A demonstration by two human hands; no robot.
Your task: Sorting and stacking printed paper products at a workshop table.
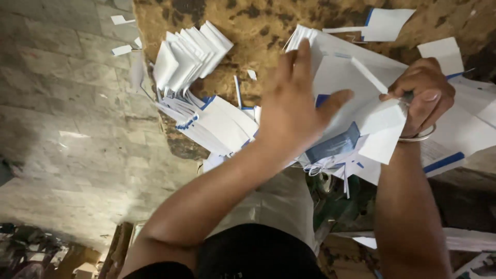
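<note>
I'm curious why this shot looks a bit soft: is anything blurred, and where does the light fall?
Head view: the left hand is motion-blurred, the right hand slightly sharper; the white sheets are nearly washed out; a bright patch lies on the stone floor, while the bottom corners are dark.

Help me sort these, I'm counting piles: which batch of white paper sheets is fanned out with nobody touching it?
The fanned stack of folded white paper sheets at upper left on the brown mottled surface; the other sheets lie under the left hand and right hand.
</note>
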